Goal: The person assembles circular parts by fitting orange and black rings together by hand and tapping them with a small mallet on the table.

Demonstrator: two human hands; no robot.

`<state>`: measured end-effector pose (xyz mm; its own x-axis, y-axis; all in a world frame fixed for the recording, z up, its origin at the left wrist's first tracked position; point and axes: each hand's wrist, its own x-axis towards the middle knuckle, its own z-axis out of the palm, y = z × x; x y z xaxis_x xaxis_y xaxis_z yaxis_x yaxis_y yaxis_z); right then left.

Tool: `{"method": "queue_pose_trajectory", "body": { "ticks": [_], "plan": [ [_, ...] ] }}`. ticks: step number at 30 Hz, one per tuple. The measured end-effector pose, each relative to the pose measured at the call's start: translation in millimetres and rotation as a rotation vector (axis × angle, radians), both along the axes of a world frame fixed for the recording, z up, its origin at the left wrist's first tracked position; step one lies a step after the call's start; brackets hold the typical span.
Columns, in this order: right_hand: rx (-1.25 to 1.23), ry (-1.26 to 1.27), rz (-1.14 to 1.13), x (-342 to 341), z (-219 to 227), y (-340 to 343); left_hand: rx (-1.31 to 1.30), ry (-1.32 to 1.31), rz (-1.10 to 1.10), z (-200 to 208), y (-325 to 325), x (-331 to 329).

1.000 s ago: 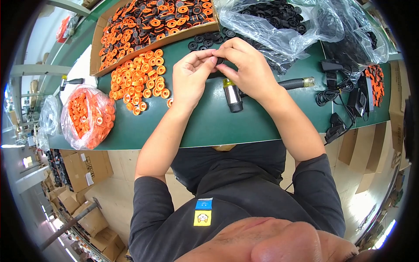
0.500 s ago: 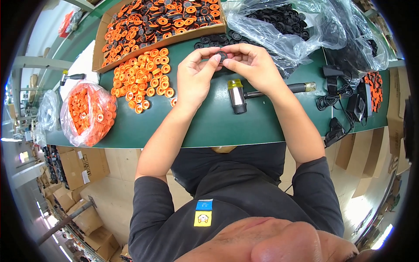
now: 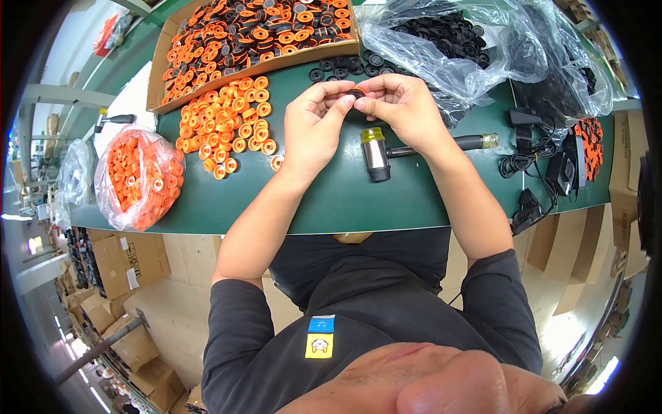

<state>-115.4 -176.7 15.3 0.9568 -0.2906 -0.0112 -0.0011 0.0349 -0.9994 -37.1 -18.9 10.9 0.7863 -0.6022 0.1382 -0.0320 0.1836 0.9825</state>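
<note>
Orange-and-black, the small round plastic piece (image 3: 356,92) is pinched above the flat green table (image 3: 331,214) by fingers of the left hand (image 3: 312,130) and right hand (image 3: 405,112), apparently mid-fitting, next calling for even thumb pressure.

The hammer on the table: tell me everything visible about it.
The hammer lies on the green table, handle pointing right. Its head has a yellow far end, a shiny metal-looking middle and a black near end. A thin dark neck leads to a black grip with a pale tip. The right forearm crosses above, hiding part; contact is unclear.
</note>
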Motion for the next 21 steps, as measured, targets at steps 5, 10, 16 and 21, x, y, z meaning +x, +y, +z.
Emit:
{"method": "queue_pose_trajectory", "body": {
  "ticks": [5, 10, 16, 21],
  "plan": [
    [0.064, -0.025, 0.025, -1.3, 1.5, 2.6, 0.007, 0.022, -0.001, 0.2, 0.2, 0.5],
    [0.101, 0.001, 0.028, -2.3, 4.9, 4.2, -0.007, 0.05, -0.018, -0.8, 1.6, 1.4],
    [0.145, 0.033, 0.038, -3.1, 3.9, 4.1, -0.011, 0.152, -0.059, -1.1, 4.5, 4.6],
    [0.291, 0.04, 0.061, -1.0, 3.3, -1.1, -0.072, 0.217, -0.056, 4.2, 5.6, 7.2]
  ]
}}
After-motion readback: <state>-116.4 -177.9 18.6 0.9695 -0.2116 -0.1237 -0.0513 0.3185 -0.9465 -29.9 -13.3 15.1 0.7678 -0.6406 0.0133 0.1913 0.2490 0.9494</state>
